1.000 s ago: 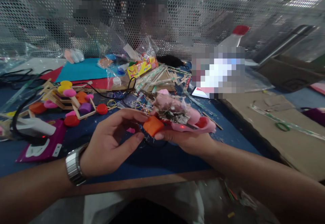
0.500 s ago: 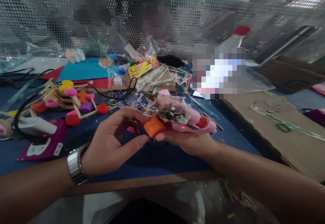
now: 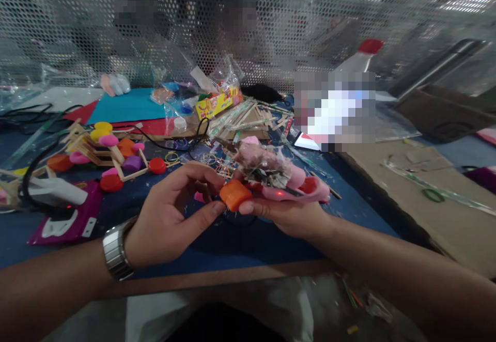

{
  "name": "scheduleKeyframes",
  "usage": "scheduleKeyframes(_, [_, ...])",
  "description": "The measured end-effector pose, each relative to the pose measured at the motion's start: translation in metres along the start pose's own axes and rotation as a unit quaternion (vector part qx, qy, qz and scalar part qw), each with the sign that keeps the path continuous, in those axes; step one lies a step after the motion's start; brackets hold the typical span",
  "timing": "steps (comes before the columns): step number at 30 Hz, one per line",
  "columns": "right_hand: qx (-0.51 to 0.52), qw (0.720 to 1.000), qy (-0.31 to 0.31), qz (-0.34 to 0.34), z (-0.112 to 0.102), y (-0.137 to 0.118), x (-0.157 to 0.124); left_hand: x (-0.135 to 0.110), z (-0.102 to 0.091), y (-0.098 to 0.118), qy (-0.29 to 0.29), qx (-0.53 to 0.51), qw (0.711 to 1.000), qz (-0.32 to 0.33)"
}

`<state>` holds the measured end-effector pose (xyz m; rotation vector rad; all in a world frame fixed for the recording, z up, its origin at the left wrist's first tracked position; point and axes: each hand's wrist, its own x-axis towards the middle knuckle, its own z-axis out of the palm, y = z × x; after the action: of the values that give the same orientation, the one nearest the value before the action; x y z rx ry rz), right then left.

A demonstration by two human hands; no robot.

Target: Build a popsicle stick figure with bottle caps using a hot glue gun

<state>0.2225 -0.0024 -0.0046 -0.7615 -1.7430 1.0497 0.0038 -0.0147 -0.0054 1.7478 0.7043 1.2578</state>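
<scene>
My right hand (image 3: 298, 219) is wrapped from below around a pink glue gun (image 3: 296, 189), which is crusted with dried glue and shows a small red light. Its dark tip points left. In front of the gun sits a small orange clay-like block (image 3: 235, 195), its lower right edge touched by my right thumb. My left hand (image 3: 174, 215), with a metal watch on the wrist, has its thumb and forefinger curled against the block's left side. A pink bit (image 3: 200, 197) shows behind the left fingers.
At left stands a stick model (image 3: 116, 158) with coloured lumps, near a purple packet (image 3: 65, 223) and black cord. Behind lie a yellow box (image 3: 217, 103), wooden sticks (image 3: 251, 117) and blue sheet (image 3: 126, 107). Cardboard (image 3: 418, 187) and a red-capped bottle (image 3: 358, 60) are right.
The orange block has turned slightly between my fingers. My left thumb and fingers have shifted a little; the glue gun stays almost in place.
</scene>
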Motion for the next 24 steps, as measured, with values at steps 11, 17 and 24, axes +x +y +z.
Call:
scheduleKeyframes(11, [0.006, 0.999, 0.015, 0.041, -0.0044, 0.0089, -0.0052, 0.0008, -0.0011, 0.002, 0.011, 0.016, 1.0, -0.003])
scheduleKeyframes(17, [0.007, 1.0, 0.001, 0.0, -0.0022, 0.0048, -0.0005, 0.0022, -0.0011, 0.0022, 0.011, 0.03, 0.999, 0.016])
scheduleKeyframes(24, [0.001, 1.0, -0.015, -0.026, -0.0002, 0.0052, 0.0013, 0.0032, -0.0007, 0.0034, 0.022, 0.015, 1.0, 0.012])
